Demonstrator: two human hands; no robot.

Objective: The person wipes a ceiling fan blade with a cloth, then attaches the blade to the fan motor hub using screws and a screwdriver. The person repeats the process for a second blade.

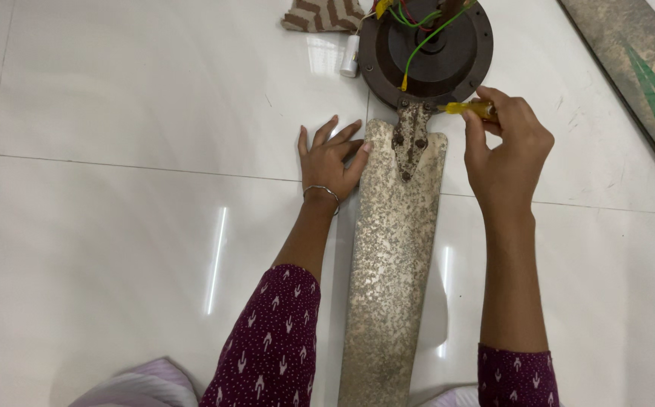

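fan blade between both hands

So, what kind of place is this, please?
Probably a room in a home, with work done on the floor: glossy white floor tiles, a dismantled ceiling fan motor with its blade, and a patterned cloth.
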